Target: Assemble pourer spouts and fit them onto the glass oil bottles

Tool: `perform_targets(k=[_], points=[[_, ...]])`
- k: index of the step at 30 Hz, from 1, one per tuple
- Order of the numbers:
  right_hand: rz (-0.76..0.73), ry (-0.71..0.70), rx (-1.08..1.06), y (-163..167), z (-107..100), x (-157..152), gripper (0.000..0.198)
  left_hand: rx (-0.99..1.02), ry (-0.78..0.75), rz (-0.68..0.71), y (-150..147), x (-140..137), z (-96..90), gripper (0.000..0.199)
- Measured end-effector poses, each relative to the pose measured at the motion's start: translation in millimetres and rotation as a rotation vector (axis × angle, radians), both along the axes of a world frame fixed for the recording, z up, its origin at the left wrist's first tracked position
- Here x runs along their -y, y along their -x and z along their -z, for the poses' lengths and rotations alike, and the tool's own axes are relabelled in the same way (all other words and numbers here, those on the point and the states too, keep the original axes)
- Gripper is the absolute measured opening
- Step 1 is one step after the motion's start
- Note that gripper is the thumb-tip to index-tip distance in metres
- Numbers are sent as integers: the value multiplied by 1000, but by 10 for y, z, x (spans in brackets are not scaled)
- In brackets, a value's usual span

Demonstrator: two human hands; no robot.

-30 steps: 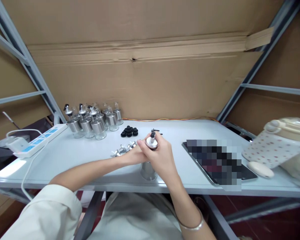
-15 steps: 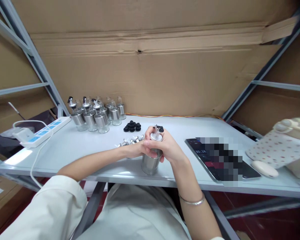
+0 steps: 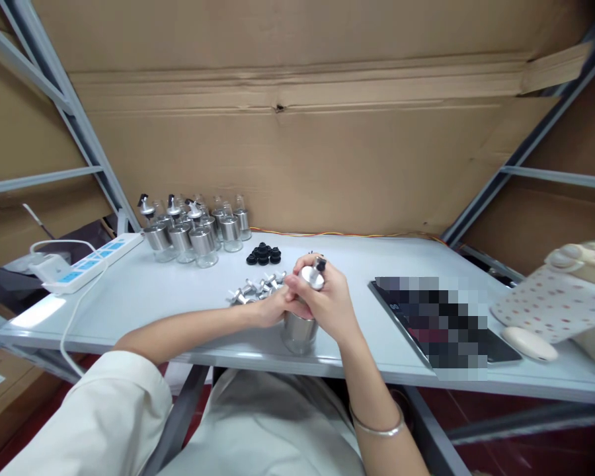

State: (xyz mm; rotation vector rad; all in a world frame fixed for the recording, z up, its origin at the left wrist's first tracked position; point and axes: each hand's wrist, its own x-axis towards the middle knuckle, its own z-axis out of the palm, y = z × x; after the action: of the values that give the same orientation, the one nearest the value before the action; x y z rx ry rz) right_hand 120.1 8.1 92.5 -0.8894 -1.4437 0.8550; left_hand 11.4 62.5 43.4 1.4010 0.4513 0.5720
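A glass oil bottle [image 3: 300, 332] with a steel sleeve stands upright near the table's front edge. My left hand [image 3: 276, 306] is closed around its upper part, with most fingers hidden behind the right hand and bottle. On top sits a silver pour spout [image 3: 312, 277] with a black flap, and my right hand [image 3: 330, 294] is wrapped round it, thumb across the front. Just left of the hands lies a pile of loose silver pour spouts [image 3: 258, 287]. Behind them is a small heap of black stoppers [image 3: 263, 254].
Several steel-sleeved bottles [image 3: 203, 246] stand at the back left, some with spouts. A power strip [image 3: 96, 262] with a white cable lies at the left edge. To the right are a partly blurred tablet [image 3: 401, 324], a white oval object [image 3: 530, 344] and a dotted container [image 3: 540, 301].
My right hand has turned around the spout, whose black flap now points another way. The bottle stays upright in nearly the same place. The view has shifted slightly.
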Motion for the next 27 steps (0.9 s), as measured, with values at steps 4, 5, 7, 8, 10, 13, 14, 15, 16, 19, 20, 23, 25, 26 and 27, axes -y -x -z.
perform_targets(k=[4,5,7,8,10,13,14,15,16,19,20,23,25,26,27], points=[[-237,201,-25,-95,-113,-65,43,50,128,112,-33,113,-112,5],[-260,225,-43,-116,-126,-77,46,42,160,121,-44,140,-138,7],[-290,250,-72,-145,-130,-81,49,22,191,111,-58,184,-181,9],[-299,255,-81,-152,-124,-72,50,24,194,110,-60,197,-195,9],[-308,255,-98,-152,-104,-37,51,55,179,124,-52,206,-208,9],[-322,178,-144,-125,-66,19,51,77,119,173,-17,170,-181,11],[-310,125,-157,-112,-54,29,50,71,86,172,-5,148,-162,14],[-291,68,-162,-98,-44,34,49,66,52,161,6,123,-139,16],[-269,17,-162,-84,-35,32,48,64,23,147,14,98,-114,18],[-245,-15,-139,-55,-24,9,48,50,-5,105,21,39,-54,17],[-258,13,-137,-51,-23,1,50,36,-4,109,20,31,-47,16],[-277,107,-159,-56,-18,2,56,24,-2,151,15,43,-77,14],[-272,150,-172,-66,-15,20,60,39,-6,188,14,66,-123,16],[-269,170,-168,-70,-17,31,61,40,-16,201,14,77,-145,17],[-268,194,-160,-74,-23,43,62,37,-29,213,13,85,-161,18]])
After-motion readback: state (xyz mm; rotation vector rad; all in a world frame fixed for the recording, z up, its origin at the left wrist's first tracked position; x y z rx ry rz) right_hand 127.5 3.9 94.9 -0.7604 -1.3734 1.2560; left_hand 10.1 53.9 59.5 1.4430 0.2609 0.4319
